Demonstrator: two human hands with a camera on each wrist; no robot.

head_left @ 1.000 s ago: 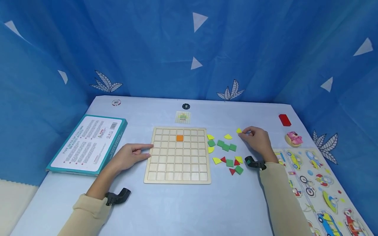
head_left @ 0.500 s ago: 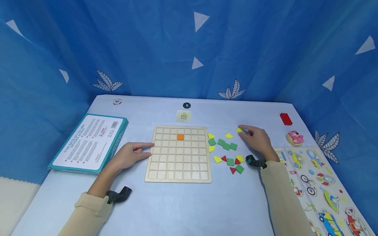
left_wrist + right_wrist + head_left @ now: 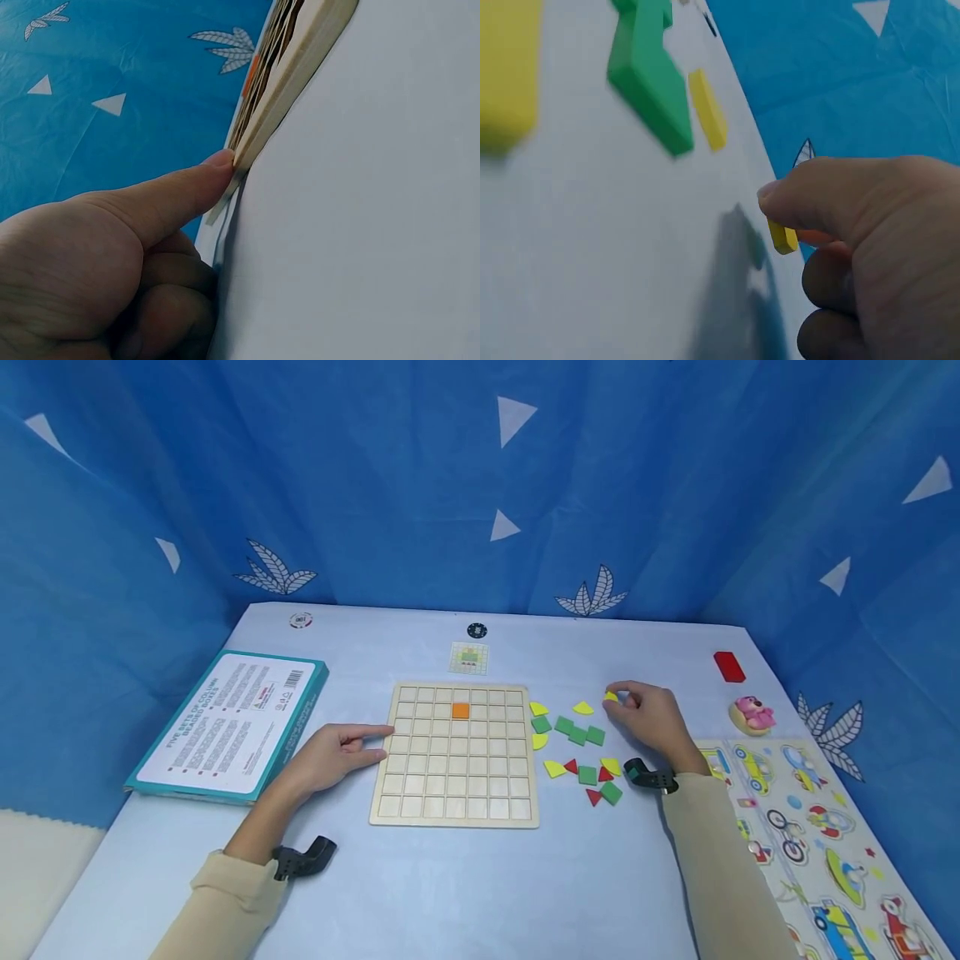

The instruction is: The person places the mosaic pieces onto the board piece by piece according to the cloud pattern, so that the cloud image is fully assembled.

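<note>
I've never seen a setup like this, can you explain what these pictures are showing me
There is no machine: a person works with a bare left hand and right hand. The wide picture comes from a head-worn camera; the two close ones from the black wrist cameras. On the table lie a wooden grid board holding one orange square, loose green, yellow and red pieces, a pattern card and a teal-edged box. The left hand touches the board's left edge; the right hand pinches a yellow piece.
</note>
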